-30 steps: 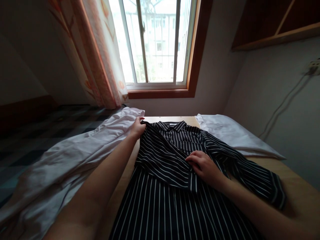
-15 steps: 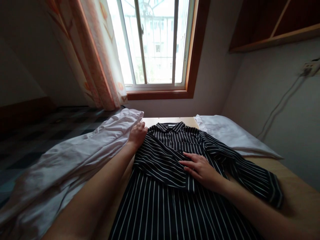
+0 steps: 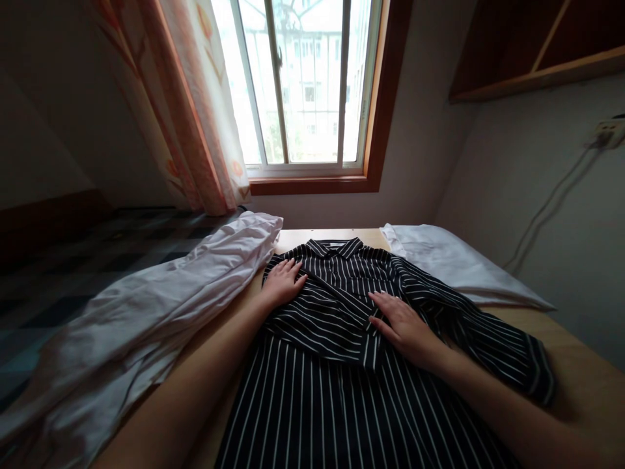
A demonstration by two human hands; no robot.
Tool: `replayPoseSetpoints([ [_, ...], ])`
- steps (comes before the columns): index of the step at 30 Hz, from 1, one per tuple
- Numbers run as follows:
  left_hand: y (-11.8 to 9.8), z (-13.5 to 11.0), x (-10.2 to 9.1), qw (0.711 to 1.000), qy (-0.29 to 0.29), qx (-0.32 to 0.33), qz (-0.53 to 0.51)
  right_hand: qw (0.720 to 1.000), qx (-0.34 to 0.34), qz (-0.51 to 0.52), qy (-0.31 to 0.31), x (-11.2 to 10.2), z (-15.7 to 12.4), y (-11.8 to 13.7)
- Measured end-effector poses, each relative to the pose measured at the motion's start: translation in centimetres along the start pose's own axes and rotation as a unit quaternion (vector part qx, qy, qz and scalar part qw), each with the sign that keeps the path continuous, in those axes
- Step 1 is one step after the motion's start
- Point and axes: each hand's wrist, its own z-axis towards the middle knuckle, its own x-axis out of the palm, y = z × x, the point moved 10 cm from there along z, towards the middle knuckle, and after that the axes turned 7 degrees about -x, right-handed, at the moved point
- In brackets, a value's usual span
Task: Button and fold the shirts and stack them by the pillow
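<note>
A black shirt with white stripes lies spread out, its collar toward the window. The sleeve on the left is folded across the chest, with its cuff near the middle. My left hand rests flat on the folded sleeve by the shoulder, fingers stretched out. Close to the cuff, my right hand lies on the shirt front with its fingers extended. The other sleeve stretches out to the right.
The shirt lies on a pale wooden tabletop. Crumpled white cloth borders it on the left, and more white cloth lies at the back right. Behind are a window and a curtain; a shelf overhangs the right side.
My left hand has gone from a closed grip at the shoulder edge to lying flat on the folded sleeve, nearer me. My right hand has shifted slightly right.
</note>
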Motion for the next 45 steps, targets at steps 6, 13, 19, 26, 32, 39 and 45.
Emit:
replayPoseSetpoints([
  [6,0.2,-1.7,-0.6,1.0,-0.002,0.03,-0.006,1.0,-0.011,-0.02,0.017,0.2,-0.7,0.8],
  [13,0.0,-5.3,-0.8,0.999,-0.005,0.028,-0.027,0.997,-0.013,-0.021,0.074,-0.2,-2.5,1.8],
  [19,-1.2,-2.3,-4.0,0.993,-0.094,0.031,-0.058,0.997,-0.033,-0.02,0.06,-2.8,1.5,3.0],
  [26,-0.4,2.1,-2.2,0.996,-0.068,-0.015,-0.062,0.997,0.026,-0.058,0.052,-1.0,10.6,0.3],
  [32,0.0,2.4,0.2,0.999,-0.019,-0.008,-0.028,0.99,0.119,-0.065,0.046,1.7,12.9,-3.0],
  [39,-0.2,2.9,0.4,1.0,0.014,-0.008,-0.024,0.973,0.194,-0.079,0.1,3.4,12.0,-5.3],
  [45,-0.4,2.9,0.6,1.0,0.01,-0.009,-0.014,0.969,0.207,-0.103,0.09,2.3,12.2,-6.0],
])
